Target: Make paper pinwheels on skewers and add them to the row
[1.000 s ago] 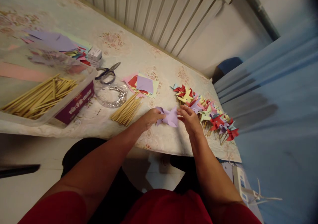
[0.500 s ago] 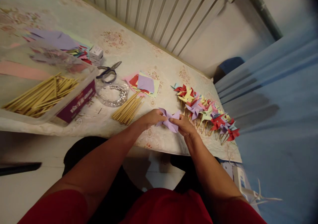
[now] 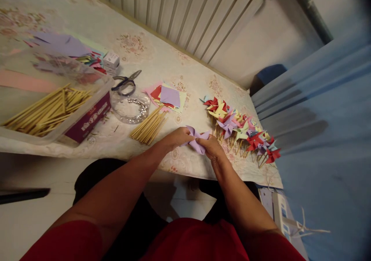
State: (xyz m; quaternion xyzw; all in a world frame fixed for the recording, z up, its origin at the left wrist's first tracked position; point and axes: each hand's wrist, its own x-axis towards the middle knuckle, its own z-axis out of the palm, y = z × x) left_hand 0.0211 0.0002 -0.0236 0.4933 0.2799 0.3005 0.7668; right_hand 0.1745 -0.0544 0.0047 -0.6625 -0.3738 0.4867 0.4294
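A purple paper pinwheel (image 3: 198,146) is held over the table's front edge between both hands. My left hand (image 3: 180,136) pinches its left side, and my right hand (image 3: 213,145) grips its right side with the thumb pressed near the centre. Whether a pin sits at its middle is hidden by the fingers. Left of my hands lies a bundle of thin wooden sticks (image 3: 149,126). Behind it is a small stack of coloured paper squares (image 3: 170,97), purple on top. Finished pinwheels on sticks (image 3: 228,125) lie in a row to the right.
A clear round dish (image 3: 131,110) holds small shiny metal pieces. Scissors (image 3: 126,83) lie behind it, beside a small white box (image 3: 111,60). At left, a clear plastic bin (image 3: 108,89) contains many sticks. A power strip (image 3: 279,211) is beyond the table's right end, by a blue curtain (image 3: 327,118).
My right thumb and fingers have shifted slightly left, closer over the pinwheel's centre. My left hand stays almost where it was.
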